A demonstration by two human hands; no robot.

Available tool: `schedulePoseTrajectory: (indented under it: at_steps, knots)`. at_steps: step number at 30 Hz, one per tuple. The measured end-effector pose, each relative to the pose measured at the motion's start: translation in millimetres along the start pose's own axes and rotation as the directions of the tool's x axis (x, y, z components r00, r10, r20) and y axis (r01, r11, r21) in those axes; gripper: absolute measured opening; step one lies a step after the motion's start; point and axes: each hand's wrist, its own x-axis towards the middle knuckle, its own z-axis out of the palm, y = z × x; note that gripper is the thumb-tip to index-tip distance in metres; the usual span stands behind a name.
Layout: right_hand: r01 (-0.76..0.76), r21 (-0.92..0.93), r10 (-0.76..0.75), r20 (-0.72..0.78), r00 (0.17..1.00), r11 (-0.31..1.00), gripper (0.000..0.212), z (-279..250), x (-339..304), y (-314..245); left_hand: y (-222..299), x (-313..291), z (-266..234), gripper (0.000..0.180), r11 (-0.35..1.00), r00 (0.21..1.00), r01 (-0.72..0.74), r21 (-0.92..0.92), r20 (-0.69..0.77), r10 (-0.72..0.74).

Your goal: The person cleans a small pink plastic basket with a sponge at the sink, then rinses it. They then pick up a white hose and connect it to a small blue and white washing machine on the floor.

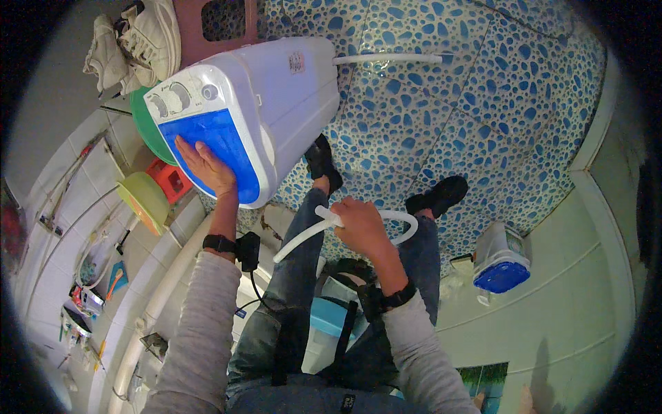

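Note:
A small white washing machine (296,96) with a blue lid (231,148) and a panel of knobs (181,96) stands in front of me, to the left. My left hand (210,169) lies flat on the lid, fingers stretched out. In my right hand (360,224), closed in a fist, is a white hose (403,217) that loops round beside the hand. One of its ends points down to the left, over my leg. A second white pipe (389,59) sticks out from the machine's far side and lies over the floor.
Blue pebble-patterned tiles (420,131) cover the floor. A pink stool (207,38) and white shoes (148,41) are behind the machine. Green and yellow basins (141,196) and a red stool (169,181) sit at its left. A white bucket with a blue lid (502,276) stands at right.

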Motion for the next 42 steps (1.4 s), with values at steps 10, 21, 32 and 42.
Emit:
schedulePoseTrajectory:
  at_steps: [10,21,32,42]
  knots:
    - [-0.018,-0.025,0.019,0.051,0.999,1.0,0.024,-1.5,2.2,-2.0,1.8,-0.8,0.7,0.063,1.0,1.0,-0.006,-0.019,-0.008,0.006]
    - [-0.012,-0.022,0.012,0.029,0.999,1.0,0.03,6.4,-0.5,5.2,3.7,0.5,0.2,0.069,0.998,1.0,0.007,-0.07,0.008,-0.006]
    - [-0.035,0.013,0.034,0.044,0.998,0.999,0.032,2.4,-3.8,6.2,3.3,1.0,-1.3,0.071,0.998,0.999,0.023,-0.058,0.026,-0.021]
    - [-0.026,0.007,0.026,0.01,1.0,1.0,0.028,8.5,-4.0,12.3,3.0,0.8,-0.6,0.07,0.998,1.0,0.019,-0.057,0.016,-0.018]
